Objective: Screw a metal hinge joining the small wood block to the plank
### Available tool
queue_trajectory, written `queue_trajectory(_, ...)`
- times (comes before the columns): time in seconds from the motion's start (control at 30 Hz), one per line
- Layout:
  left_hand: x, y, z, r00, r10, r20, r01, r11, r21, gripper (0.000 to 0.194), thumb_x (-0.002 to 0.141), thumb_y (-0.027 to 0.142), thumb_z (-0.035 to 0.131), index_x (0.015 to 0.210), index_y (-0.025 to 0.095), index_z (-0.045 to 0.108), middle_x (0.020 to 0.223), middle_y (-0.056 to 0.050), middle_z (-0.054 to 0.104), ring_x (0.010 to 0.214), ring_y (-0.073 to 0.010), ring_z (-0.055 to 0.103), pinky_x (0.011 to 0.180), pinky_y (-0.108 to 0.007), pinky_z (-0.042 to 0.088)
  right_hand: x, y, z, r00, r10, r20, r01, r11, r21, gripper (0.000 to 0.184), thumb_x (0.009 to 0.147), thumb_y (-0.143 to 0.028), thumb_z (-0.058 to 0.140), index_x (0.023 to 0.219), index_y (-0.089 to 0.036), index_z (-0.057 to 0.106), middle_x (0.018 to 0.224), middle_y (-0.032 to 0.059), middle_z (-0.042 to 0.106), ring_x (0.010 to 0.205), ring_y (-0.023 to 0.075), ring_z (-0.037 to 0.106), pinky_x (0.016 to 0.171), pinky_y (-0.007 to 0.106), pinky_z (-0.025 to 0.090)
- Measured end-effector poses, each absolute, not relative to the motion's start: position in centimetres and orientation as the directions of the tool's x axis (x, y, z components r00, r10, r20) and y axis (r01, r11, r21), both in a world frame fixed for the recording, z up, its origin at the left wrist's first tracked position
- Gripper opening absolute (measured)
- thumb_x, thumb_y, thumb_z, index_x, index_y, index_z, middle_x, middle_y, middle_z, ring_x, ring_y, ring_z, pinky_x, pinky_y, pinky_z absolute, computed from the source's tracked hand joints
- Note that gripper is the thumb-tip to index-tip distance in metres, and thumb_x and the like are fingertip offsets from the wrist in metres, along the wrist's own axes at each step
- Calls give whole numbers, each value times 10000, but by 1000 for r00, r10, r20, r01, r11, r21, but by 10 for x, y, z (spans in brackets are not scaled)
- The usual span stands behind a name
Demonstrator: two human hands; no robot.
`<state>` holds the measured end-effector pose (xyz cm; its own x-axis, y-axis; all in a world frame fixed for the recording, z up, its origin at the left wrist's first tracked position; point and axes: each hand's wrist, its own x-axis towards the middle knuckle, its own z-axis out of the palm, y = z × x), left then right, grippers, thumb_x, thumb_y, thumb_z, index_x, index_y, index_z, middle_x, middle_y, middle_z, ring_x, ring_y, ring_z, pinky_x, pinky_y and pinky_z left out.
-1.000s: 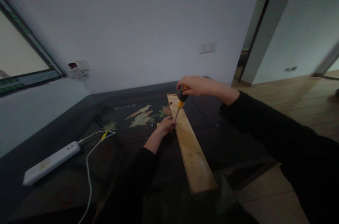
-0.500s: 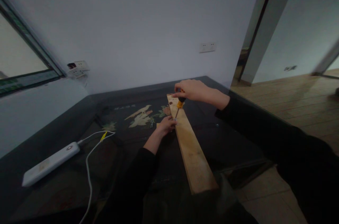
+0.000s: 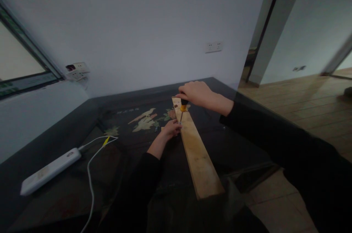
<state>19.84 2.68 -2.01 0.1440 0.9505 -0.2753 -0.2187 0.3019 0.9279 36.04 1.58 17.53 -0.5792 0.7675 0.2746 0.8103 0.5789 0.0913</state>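
Note:
My right hand (image 3: pixel 195 93) is wrapped around the black and yellow handle of a screwdriver (image 3: pixel 183 107), gripping it from above. Its thin shaft points down to the left edge of a long wooden board (image 3: pixel 199 152). At the screwdriver's tip, the fingers of my left hand (image 3: pixel 171 129) are drawn together against the board's edge. Whatever they pinch there is too small to make out. A few small metal pieces, perhaps screws (image 3: pixel 156 127), lie on the table left of that hand.
The board lies lengthwise on a dark, glossy table (image 3: pixel 132 159) with a painted bird and flowers. On the left are a white power strip (image 3: pixel 51 170) and its white cable (image 3: pixel 90 174) with a yellow tag. A wall (image 3: pixel 143 35) stands behind the table.
The screwdriver has turned a little more upright in my right hand, which has shifted slightly left. My left hand stays at the tip. The whole view has moved slightly.

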Motion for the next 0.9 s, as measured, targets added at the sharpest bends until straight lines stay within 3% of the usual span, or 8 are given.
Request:
queue_trajectory(0.1, 198, 29, -23, 148, 951, -273, -224, 301, 927, 430, 605, -40, 720, 992, 135, 651, 914, -57, 715, 720, -128, 684, 717, -251, 563, 359, 15, 173, -543, 783, 303, 833, 547, 80, 471, 1015, -534, 425, 1068, -183, 735, 994, 163, 738, 873, 250, 656, 688, 326, 387)
queue_trajectory(0.2, 198, 28, -23, 133, 952, -274, -229, 299, 927, 417, 623, -55, 671, 995, 132, 647, 887, -50, 713, 700, -127, 682, 676, -240, 562, 363, 16, 176, -565, 790, 239, 814, 581, 3, 440, 1002, -526, 462, 1082, -189, 733, 1034, 152, 729, 882, 244, 644, 696, 328, 390)
queue_trajectory(0.37, 198, 26, -20, 119, 953, -280, -230, 300, 926, 426, 616, -76, 673, 983, 139, 659, 858, -41, 721, 687, -122, 678, 661, -226, 563, 377, 23, 184, -743, 654, 143, 644, 756, -113, 325, 870, -282, 664, 1171, -163, 698, 1140, 123, 685, 934, 204, 600, 750, 302, 406)
queue_trajectory(0.53, 197, 28, -24, 127, 953, -277, -226, 299, 927, 411, 614, -63, 712, 974, 129, 663, 890, -62, 731, 707, -129, 688, 708, -249, 573, 384, 26, 190, -777, 620, 108, 602, 783, -159, 309, 848, -152, 614, 1144, -159, 702, 1079, 95, 705, 882, 179, 595, 727, 286, 400)
queue_trajectory(0.63, 197, 29, -26, 117, 955, -274, -221, 294, 930, 397, 623, -65, 710, 970, 124, 665, 889, -61, 728, 706, -130, 687, 701, -248, 570, 378, 25, 184, -689, 699, 190, 707, 706, -34, 253, 954, -262, 537, 1098, -158, 717, 1038, 122, 719, 863, 201, 614, 698, 308, 375)
queue_trajectory(0.73, 197, 28, -24, 121, 952, -281, -204, 301, 931, 375, 639, -55, 711, 965, 128, 673, 847, -48, 724, 685, -120, 677, 671, -223, 556, 369, 27, 175, -555, 784, 280, 824, 565, 51, 432, 1013, -476, 457, 1055, -144, 731, 976, 163, 724, 862, 245, 636, 678, 328, 363)
queue_trajectory(0.83, 197, 26, -22, 127, 951, -282, -192, 303, 934, 366, 647, -43, 709, 966, 136, 679, 811, -42, 720, 657, -116, 666, 628, -209, 535, 365, 31, 170, -482, 823, 301, 866, 500, 19, 557, 989, -618, 433, 1025, -152, 736, 948, 166, 724, 865, 257, 644, 684, 330, 373)
queue_trajectory(0.9, 196, 25, -21, 126, 953, -276, -195, 297, 935, 374, 646, -34, 713, 975, 140, 676, 814, -43, 723, 658, -122, 668, 621, -213, 532, 368, 34, 171, -514, 814, 270, 838, 544, -46, 511, 968, -612, 491, 1058, -167, 726, 988, 149, 725, 872, 243, 640, 696, 321, 384)
